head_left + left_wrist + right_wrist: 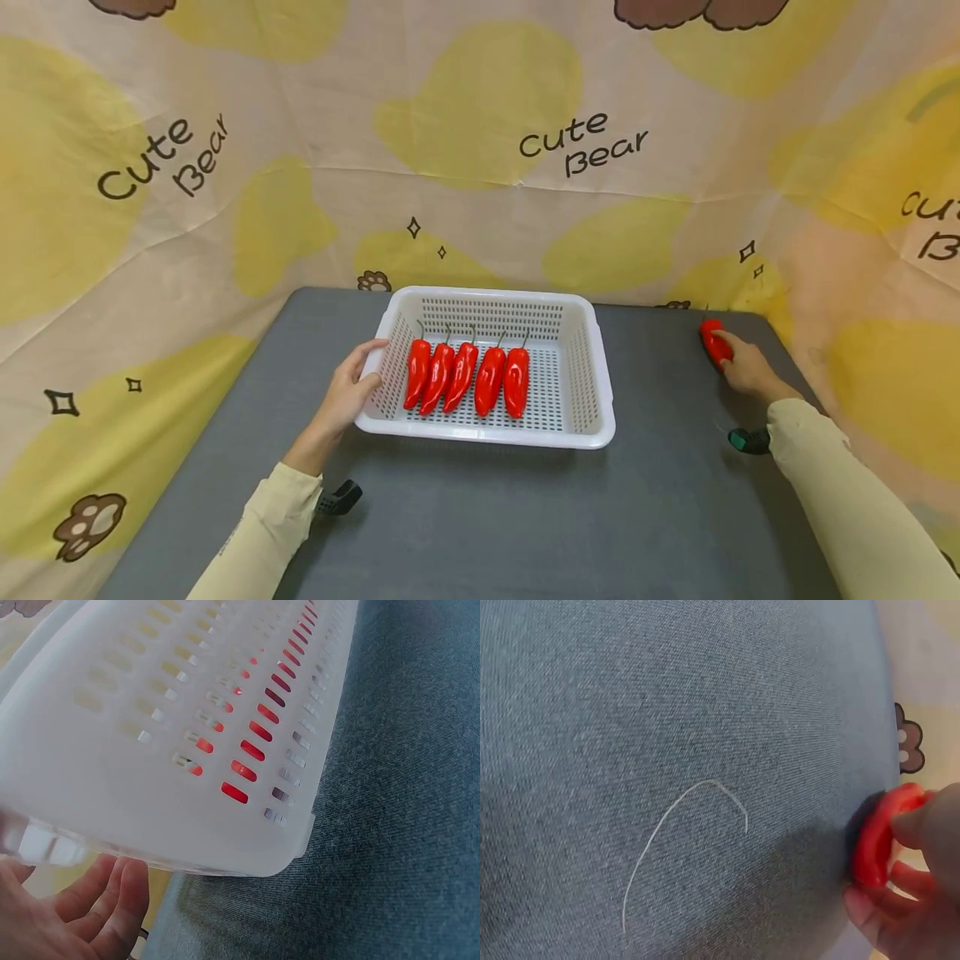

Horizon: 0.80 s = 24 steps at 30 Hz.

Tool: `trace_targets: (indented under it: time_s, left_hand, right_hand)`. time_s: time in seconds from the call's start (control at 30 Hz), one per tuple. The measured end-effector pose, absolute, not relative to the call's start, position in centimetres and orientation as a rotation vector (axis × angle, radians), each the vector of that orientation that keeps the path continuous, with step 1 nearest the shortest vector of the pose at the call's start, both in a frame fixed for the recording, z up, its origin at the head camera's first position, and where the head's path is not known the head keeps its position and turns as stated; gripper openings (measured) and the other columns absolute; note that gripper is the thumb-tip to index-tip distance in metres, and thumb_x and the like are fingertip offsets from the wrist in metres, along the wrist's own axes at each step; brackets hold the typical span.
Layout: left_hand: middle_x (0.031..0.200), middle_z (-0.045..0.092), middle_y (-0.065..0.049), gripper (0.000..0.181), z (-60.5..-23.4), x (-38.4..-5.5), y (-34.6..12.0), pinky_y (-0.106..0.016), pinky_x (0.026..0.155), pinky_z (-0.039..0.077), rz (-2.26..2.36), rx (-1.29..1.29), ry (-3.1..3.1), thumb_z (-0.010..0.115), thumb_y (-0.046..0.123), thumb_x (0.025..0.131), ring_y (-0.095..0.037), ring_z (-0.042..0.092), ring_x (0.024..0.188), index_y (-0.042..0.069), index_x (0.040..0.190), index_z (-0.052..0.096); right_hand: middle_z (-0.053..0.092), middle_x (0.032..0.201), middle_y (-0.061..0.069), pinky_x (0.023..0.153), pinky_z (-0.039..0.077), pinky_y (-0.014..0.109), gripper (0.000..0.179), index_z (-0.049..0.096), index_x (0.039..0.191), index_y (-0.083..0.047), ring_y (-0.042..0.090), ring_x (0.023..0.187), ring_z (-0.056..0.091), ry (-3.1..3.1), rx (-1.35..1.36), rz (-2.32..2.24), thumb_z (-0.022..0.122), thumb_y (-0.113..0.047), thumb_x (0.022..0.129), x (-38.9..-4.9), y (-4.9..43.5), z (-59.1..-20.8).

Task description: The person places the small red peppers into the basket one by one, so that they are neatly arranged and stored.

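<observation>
A white plastic basket with slotted walls stands mid-table in the head view. Several glossy red peppers with thin stems lie side by side in its left and middle part. My left hand grips the basket's left end by the rim; the left wrist view shows curled fingers against the wall's edge. Far to the right, my right hand holds another red pepper between thumb and fingers, close to the tabletop. In the right wrist view that pepper is partly covered by the fingers.
A grey cloth-covered table lies under everything. Behind it and at both sides hangs a printed yellow and cream curtain. A pale thread curves across the right wrist view. Dark wrist devices sit at both cuffs.
</observation>
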<state>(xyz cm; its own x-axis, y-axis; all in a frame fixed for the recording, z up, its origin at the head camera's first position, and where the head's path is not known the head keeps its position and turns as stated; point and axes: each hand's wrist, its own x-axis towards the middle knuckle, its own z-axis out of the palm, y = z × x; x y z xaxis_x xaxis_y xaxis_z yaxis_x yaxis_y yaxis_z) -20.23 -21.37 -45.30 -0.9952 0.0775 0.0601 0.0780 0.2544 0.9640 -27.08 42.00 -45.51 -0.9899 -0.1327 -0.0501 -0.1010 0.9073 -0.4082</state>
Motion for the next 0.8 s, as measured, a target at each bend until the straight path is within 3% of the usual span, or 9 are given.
trace_targets:
  time_s: [0.1, 0.33, 0.57, 0.8]
  left_hand:
    - [0.144, 0.051, -0.031, 0.058, -45.25, -20.18, -21.28, -0.032, 0.075, 0.058, -1.91, -0.147, -2.485, 0.042, -0.006, 0.091, -0.041, 0.062, 0.11, 0.008, 0.148, 0.044]
    - [0.145, 0.051, -0.03, 0.058, -45.21, -20.24, -21.1, -0.033, 0.075, 0.058, -1.9, -0.132, -2.493, 0.043, -0.005, 0.091, -0.039, 0.063, 0.11, 0.009, 0.148, 0.044]
    - [0.146, 0.051, -0.03, 0.058, -45.16, -20.15, -21.06, -0.04, 0.079, 0.059, -1.901, -0.122, -2.492, 0.043, -0.005, 0.092, -0.044, 0.061, 0.114, 0.009, 0.148, 0.044]
    - [0.146, 0.05, -0.03, 0.058, -45.17, -20.07, -21.12, -0.034, 0.076, 0.058, -1.906, -0.117, -2.497, 0.043, -0.005, 0.092, -0.042, 0.062, 0.112, 0.009, 0.148, 0.043]
  right_hand:
    - [0.038, 0.134, 0.055, 0.098, 0.04, 0.072, 0.061, 0.023, 0.151, 0.009, 0.066, 0.12, 0.043, 2.937, -0.182, -0.625, 0.045, 0.004, 0.094, -27.17, 41.89, -45.75]
    - [0.046, 0.121, 0.052, 0.087, 0.046, 0.066, 0.063, 0.023, 0.149, 0.011, 0.057, 0.101, 0.05, 2.905, -0.192, -0.631, 0.052, 0.004, 0.093, -26.92, 41.72, -45.99]
    - [0.031, 0.14, 0.052, 0.092, 0.045, 0.067, 0.068, 0.017, 0.153, 0.01, 0.059, 0.112, 0.046, 2.877, -0.153, -0.728, 0.053, 0.0, 0.096, -26.82, 41.81, -45.72]
    - [0.024, 0.145, 0.05, 0.095, 0.044, 0.068, 0.07, 0.013, 0.154, 0.011, 0.06, 0.117, 0.041, 2.848, -0.144, -0.874, 0.052, -0.002, 0.098, -26.79, 41.92, -45.44]
